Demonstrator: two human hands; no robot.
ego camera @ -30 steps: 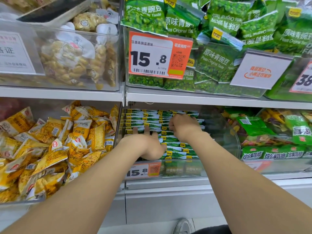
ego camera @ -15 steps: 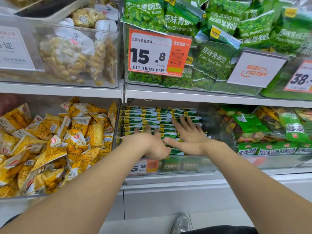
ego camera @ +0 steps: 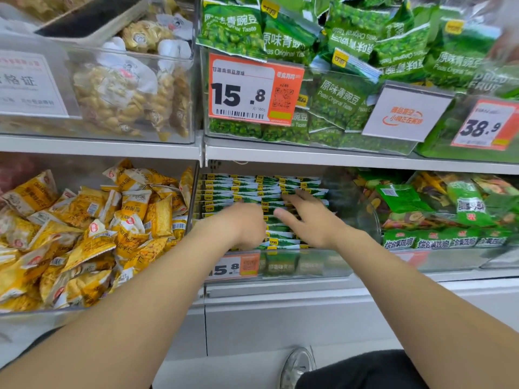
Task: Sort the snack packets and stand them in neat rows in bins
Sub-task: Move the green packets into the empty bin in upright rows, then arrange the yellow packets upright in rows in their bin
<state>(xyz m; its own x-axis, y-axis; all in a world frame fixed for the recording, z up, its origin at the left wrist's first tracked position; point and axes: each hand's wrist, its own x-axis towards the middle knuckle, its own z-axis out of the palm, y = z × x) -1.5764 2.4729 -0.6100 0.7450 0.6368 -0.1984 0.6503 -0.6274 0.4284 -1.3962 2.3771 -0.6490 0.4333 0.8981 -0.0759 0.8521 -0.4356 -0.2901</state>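
Green snack packets (ego camera: 252, 186) are stood in close rows in one clear bin (ego camera: 331, 266). Two hands are laid on them: the right hand (ego camera: 311, 223) is spread flat, nothing held; the left hand (ego camera: 241, 226) is blurred, so its grip cannot be told.

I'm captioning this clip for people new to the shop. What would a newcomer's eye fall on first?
The big orange price tag reading 15.8, on the upper middle bin, stands out first. Below it, the left hand and right hand reach into the lower middle bin, over green packets standing in tight rows. Left of that lies a loose heap of yellow packets.
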